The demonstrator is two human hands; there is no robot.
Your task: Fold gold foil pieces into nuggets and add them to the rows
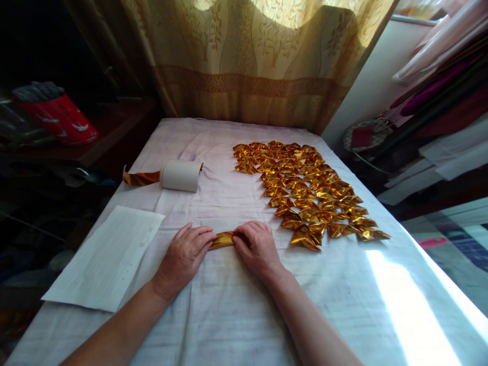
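Observation:
A strip of shiny gold foil paper [222,240] stretches between my two hands, low over the cloth-covered table. My left hand [185,254] pinches its left end, and my right hand [259,249] has the right end between thumb and fingers. Just behind the strip lies a small pale rectangular piece [217,222], partly covered by my fingers. Rows of folded gold foil pieces [305,188] spread to the right of my right hand. Farther back on the left, a white cylinder [181,176] lies on its side, with gold foil [143,178] sticking out of its left end.
A printed white sheet [110,259] lies at the table's left. Pale cloth covers the table [229,315]. Behind it hangs a gold curtain [244,76]. A red container [63,119] stands on a dark side cabinet [125,122]; clothes [450,101] hang at right.

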